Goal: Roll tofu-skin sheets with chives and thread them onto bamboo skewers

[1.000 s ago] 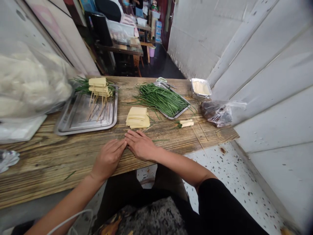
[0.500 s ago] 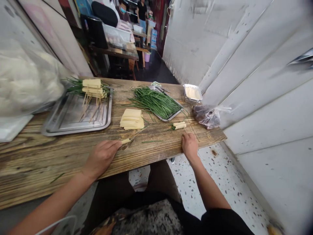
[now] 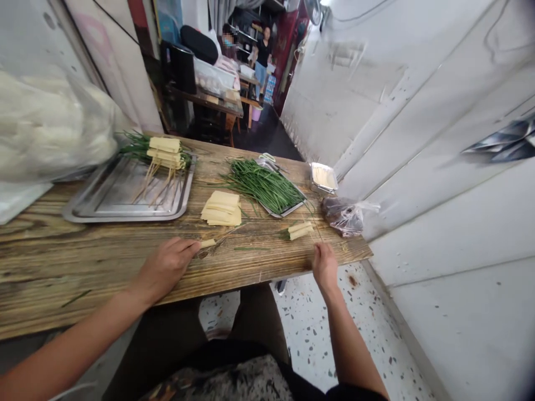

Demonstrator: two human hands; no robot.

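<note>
My left hand (image 3: 173,262) pinches a small rolled tofu sheet (image 3: 208,243) against the wooden table. Closed near the front edge, my right hand (image 3: 325,264) grips what looks like the thin stick of a skewer; its fingertips hide the end. At the stick's far end sit tofu rolls (image 3: 301,229) with green chive ends poking out. A stack of flat, pale yellow tofu sheets (image 3: 221,209) lies beyond my left hand. Behind the rolls, a heap of long chives (image 3: 263,184) covers a metal tray (image 3: 288,211).
On the left, a steel tray (image 3: 125,213) carries finished-looking skewers (image 3: 165,151) and chives. A large plastic bag (image 3: 54,128) stands beside it. To the right are a foil container (image 3: 324,177) and a bagged dark item (image 3: 343,214). Scissors (image 3: 267,158) lie behind the chives. A wall borders the right.
The view has shifted, so most things sit lower. The tofu rolls by my right hand look larger and slightly nearer. My left hand still holds its roll.
</note>
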